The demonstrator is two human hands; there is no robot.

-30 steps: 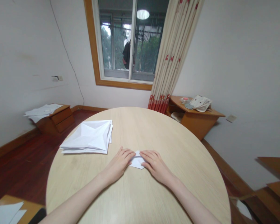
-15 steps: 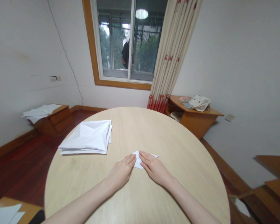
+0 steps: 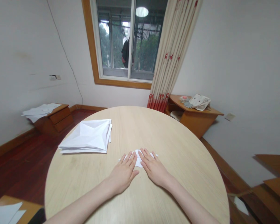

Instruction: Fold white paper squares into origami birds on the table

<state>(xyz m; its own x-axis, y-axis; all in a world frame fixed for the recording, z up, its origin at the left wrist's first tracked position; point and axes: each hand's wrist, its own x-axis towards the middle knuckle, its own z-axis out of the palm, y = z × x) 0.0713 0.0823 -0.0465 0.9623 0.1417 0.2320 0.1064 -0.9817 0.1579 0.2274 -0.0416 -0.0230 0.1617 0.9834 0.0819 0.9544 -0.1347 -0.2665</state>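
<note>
Fingers of the left hand [image 3: 123, 175] have fanned apart since half a second ago. Leftmost, stacked square sheets of folded white paper [image 3: 91, 132] lie on the round, pale-wood surface [image 3: 168, 133]. Beside them, the left hand lies spread over one side of a small folded white paper piece [image 3: 138, 160], the spread right hand [image 3: 154, 168] over the other. Even, outward pressure should set creases cleanly.

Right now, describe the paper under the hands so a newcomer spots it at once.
Find the round, pale wooden table in front of the window. Around its middle, the left hand and right hand rest on a folded white paper. Unlike the larger paper stack farther left, it is small and partly covered.
</note>
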